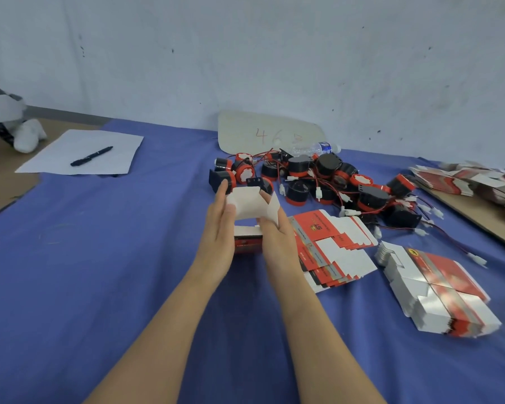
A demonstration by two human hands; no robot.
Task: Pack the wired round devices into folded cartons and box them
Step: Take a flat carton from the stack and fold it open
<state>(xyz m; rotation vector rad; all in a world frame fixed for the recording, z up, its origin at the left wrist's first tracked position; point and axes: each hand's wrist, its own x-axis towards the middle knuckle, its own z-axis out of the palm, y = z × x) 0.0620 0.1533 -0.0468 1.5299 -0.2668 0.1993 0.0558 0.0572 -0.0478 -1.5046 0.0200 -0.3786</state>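
I hold a half-folded carton, white inside with a red printed side, above the blue cloth. My left hand lies flat against its left side with straight fingers. My right hand grips its right side, fingers curled round an open white flap. Behind the carton lies a heap of black-and-red round devices with red-and-black wires and white plugs. Flat red-and-white carton blanks lie fanned out just right of my hands, and a thicker stack of blanks sits farther right.
A blue cloth covers the table. At the back left lie a white sheet with a black pen. A cardboard sign leans on the wall beside a plastic bottle. More blanks are piled at the right edge.
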